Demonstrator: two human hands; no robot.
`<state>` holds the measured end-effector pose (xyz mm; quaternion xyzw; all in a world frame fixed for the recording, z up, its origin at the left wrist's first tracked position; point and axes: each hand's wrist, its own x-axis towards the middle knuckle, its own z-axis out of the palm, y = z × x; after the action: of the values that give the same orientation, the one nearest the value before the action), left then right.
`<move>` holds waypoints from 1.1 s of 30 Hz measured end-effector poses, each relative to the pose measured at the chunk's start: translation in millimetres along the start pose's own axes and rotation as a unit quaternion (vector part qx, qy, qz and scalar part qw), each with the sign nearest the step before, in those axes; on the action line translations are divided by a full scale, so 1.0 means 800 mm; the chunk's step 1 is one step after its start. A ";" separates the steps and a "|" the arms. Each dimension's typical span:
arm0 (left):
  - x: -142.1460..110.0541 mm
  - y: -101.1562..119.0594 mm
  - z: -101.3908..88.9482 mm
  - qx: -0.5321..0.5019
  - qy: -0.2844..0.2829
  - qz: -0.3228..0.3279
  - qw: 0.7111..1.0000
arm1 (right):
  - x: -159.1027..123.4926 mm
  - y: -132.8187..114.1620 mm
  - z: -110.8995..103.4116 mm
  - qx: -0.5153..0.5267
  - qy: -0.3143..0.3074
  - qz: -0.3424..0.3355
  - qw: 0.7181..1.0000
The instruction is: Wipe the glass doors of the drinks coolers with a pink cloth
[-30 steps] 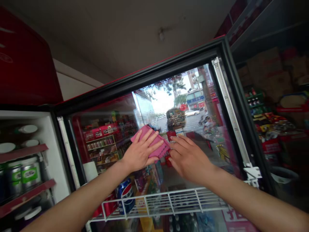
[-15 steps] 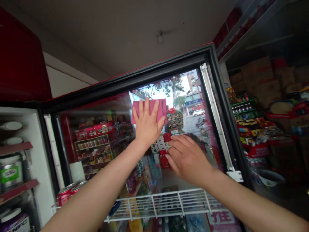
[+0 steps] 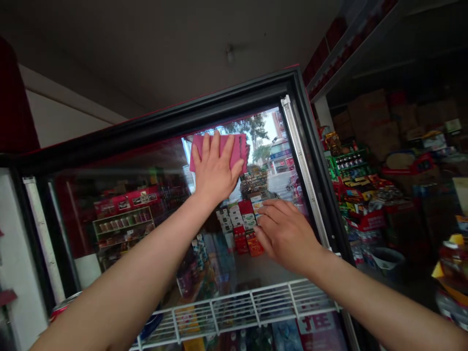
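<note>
My left hand [image 3: 215, 170] lies with spread fingers over a pink cloth [image 3: 237, 146], pressing it flat against the upper part of a glass door [image 3: 120, 156]. My right hand [image 3: 288, 234] is in front of the glass, lower and to the right, with loosely bent fingers and the thumb apart. Nothing shows in it, and whether its fingertips touch the glass is unclear. A black door frame [image 3: 164, 134] with a red outer edge surrounds the pane. Below both hands, a white wire rack [image 3: 237, 312] crosses the door.
White slotted strips [image 3: 303, 161] run down the door's inner sides. A red can [image 3: 64, 307] shows partly at the lower left. Right of the door are shelved packaged goods [image 3: 365, 195], a grey bin [image 3: 387, 261] and cardboard boxes [image 3: 369, 112]. Shop shelves and a street show in the glass.
The view has turned right, so the door sits further left. My left hand and the cloth have slid slightly up and right on the glass. My right hand keeps nearly the same pose.
</note>
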<state>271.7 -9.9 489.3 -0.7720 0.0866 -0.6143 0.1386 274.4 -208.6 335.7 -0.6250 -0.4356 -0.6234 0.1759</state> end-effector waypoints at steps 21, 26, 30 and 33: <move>-0.031 0.041 0.020 0.026 0.020 0.170 0.985 | -0.029 0.017 -0.040 -0.036 -0.016 0.026 0.999; 0.087 0.091 0.021 -0.039 0.052 0.035 0.997 | -0.032 0.016 -0.040 -0.062 -0.030 0.040 0.997; 0.098 0.127 0.037 -0.079 0.059 0.034 0.995 | -0.038 0.018 -0.048 -0.079 -0.039 0.050 0.995; 0.071 0.140 0.046 -0.090 0.048 0.052 0.993 | -0.044 0.021 -0.055 -0.082 -0.045 0.058 0.994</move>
<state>324.4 -129.5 498.0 -0.7455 0.1880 -0.6322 0.0960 265.3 -262.7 315.2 -0.6886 -0.3538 -0.6172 0.1403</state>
